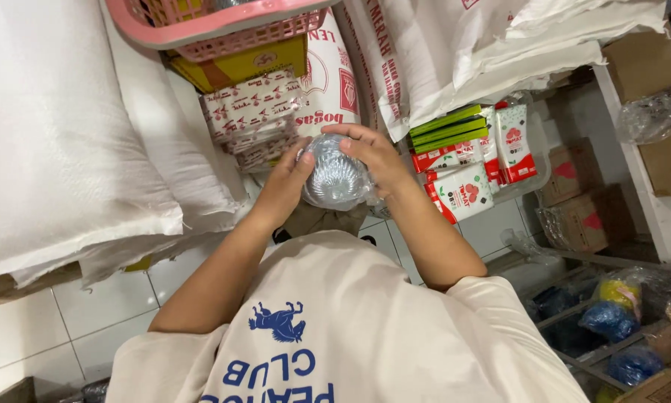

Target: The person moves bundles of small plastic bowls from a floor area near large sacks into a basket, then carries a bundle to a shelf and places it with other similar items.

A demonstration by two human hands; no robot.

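Note:
Both my hands hold a round bundle of shiny silver fluted cups (335,179) wrapped in clear plastic, in front of my chest at the centre of the head view. My left hand (285,186) grips its left side, thumb up against the rim. Over its top and right side, my right hand (375,155) curls its fingers. Below them is my cream T-shirt (365,328) with blue print.
Large white sacks (59,149) lie to the left and more (462,45) at the top right. A pink basket (208,26) sits above a yellow box and red-and-white packets (250,108). Green boxes, red-and-white cartons (462,190), cardboard boxes (582,216), a white shelf and a wire rack (612,321) stand to the right.

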